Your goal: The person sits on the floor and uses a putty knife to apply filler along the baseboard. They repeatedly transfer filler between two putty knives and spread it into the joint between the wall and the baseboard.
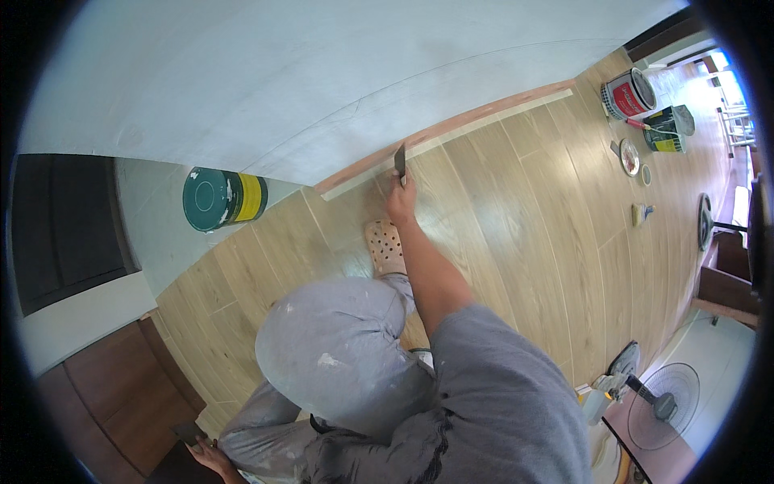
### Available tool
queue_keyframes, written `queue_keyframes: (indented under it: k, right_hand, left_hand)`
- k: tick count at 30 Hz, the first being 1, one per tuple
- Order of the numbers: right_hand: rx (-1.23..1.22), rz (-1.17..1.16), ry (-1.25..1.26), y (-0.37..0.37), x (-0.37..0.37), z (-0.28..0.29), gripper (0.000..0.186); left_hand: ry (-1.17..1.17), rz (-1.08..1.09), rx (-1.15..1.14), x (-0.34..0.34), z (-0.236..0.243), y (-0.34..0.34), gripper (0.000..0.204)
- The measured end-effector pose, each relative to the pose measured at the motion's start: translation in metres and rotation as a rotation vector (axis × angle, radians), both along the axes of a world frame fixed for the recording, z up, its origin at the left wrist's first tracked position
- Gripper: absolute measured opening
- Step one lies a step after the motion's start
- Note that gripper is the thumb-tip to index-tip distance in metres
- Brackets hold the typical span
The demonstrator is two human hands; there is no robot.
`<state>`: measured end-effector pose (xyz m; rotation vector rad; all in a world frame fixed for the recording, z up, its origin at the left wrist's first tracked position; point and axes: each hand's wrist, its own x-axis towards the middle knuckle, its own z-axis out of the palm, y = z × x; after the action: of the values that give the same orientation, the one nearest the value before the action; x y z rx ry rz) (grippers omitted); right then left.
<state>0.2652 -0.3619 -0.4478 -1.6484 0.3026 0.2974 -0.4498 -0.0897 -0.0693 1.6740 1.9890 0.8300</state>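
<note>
My right hand (401,200) is closed around the handle of a putty knife (400,160). Its dark blade points at the foot of the white wall (322,89), where a pinkish strip (484,110) runs along the base. On the floor beside that runs a pale tape-like band (516,114). At the lower left, my left hand (211,458) grips a dark flat plate (189,433), perhaps a second blade; its exact kind does not show. My bent knee (322,331) and a beige clog (384,246) are below the right hand.
A green and yellow paint bucket (224,198) lies near the wall corner at left. At far right are a red-labelled bucket (629,94), a green bucket (666,131), a round lid (629,158) and a brush (641,214). A fan (664,406) stands lower right on the wood-look floor (516,242).
</note>
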Motion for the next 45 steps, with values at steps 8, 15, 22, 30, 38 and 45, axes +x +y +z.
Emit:
queue_keyframes:
  k: [8,15,22,30,38,45]
  right_hand:
    - [-0.190,-0.239,0.001,-0.012,0.016,0.032,0.050]
    - [-0.286,-0.215,-0.102,0.018,0.033,0.056,0.062]
    - [-0.325,-0.070,-0.082,0.024,0.021,0.043,0.074]
    - [-0.292,0.348,-0.165,-0.032,0.007,0.008,0.062]
    - [0.598,-0.400,0.275,-0.069,0.045,0.027,0.014]
    - [0.406,-0.188,0.471,-0.081,0.105,0.024,0.013]
  left_hand:
    - [0.143,-0.132,0.069,0.009,0.003,0.005,0.059]
    - [0.282,-0.190,0.085,0.003,0.009,0.008,0.052]
    - [0.417,-0.291,0.045,-0.014,0.010,0.017,0.053]
    - [0.010,-0.096,0.087,0.003,0.007,0.008,0.063]
    - [0.337,-0.239,0.125,0.009,0.017,0.018,0.063]
    - [0.238,-0.157,0.053,0.038,0.028,0.001,0.063]
